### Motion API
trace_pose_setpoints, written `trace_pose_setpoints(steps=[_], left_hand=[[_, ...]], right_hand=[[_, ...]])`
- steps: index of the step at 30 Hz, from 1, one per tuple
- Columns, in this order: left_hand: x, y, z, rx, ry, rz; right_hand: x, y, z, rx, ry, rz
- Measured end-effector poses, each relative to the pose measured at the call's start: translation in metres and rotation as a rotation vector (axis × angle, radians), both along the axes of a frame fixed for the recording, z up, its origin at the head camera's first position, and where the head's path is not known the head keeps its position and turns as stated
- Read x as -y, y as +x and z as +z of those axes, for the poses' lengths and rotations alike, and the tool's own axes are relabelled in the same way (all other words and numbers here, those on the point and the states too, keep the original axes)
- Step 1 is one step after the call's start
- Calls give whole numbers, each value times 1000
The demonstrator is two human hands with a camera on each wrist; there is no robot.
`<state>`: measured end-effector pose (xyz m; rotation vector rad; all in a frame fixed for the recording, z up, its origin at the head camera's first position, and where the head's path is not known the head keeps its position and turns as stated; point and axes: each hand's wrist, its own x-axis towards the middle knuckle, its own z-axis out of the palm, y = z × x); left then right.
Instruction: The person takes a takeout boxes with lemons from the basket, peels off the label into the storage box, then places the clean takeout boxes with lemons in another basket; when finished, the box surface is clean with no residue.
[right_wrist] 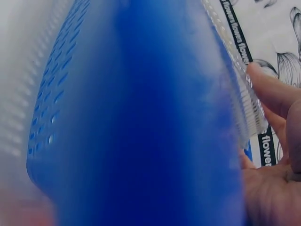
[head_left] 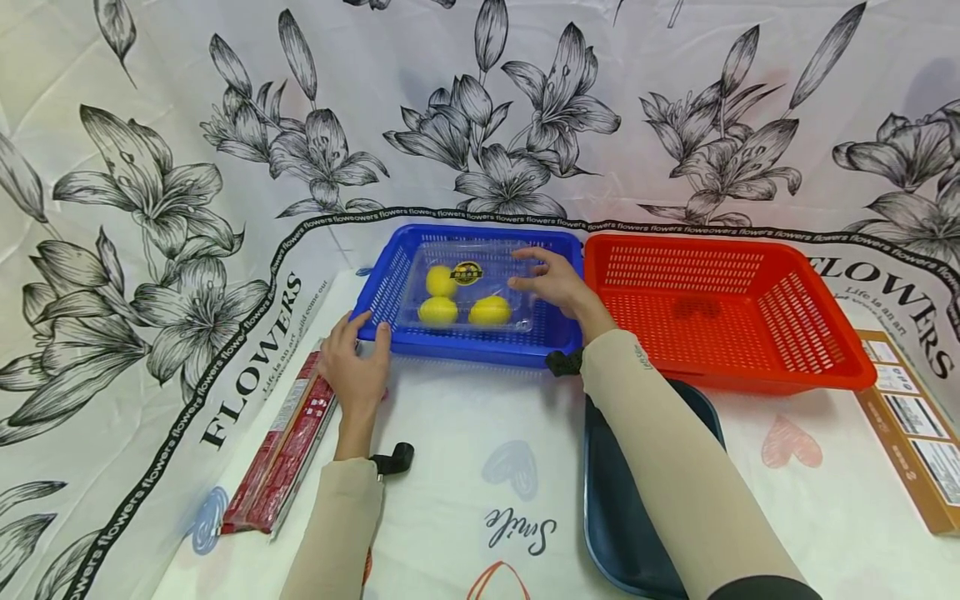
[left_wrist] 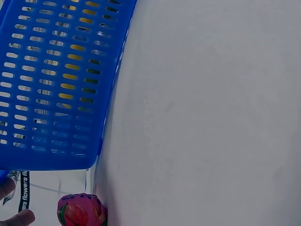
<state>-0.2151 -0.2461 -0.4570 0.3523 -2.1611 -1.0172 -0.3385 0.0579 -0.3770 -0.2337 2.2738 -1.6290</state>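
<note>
A clear plastic box point(head_left: 480, 250) holding yellow lemons point(head_left: 490, 311) lies in the blue basket point(head_left: 480, 348) in the head view. The box's lid has a black and yellow label point(head_left: 467, 272). My right hand point(head_left: 558, 285) touches the box at its right end, thumb and fingers apart. In the right wrist view, that hand's thumb point(right_wrist: 273, 89) lies at the box's ribbed edge. My left hand point(head_left: 356, 362) is at the basket's front left corner, fingers spread at the rim. Yellow shows through the basket's slots in the left wrist view.
A red basket point(head_left: 750, 382) stands right of the blue one. Below it, a dark tray point(head_left: 622, 533) is partly covered by my right sleeve. On the left lies a red package point(head_left: 281, 458), and at the far right a brown box point(head_left: 911, 433). A flowered cloth rises behind.
</note>
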Motion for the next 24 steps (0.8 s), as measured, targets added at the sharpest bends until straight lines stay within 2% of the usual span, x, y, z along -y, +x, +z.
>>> trace_pose_setpoints(steps=[5,18,24], left_hand=[[-1,1,0,-1,-7,1],[-2,0,1,-4,2,7],[-2,3,4,19,-5,6]], right_hand=[[-1,0,1,0,-13,28],[-5,9,7,-105,-29,-39],[-11,12,10,-133,-58,-48]])
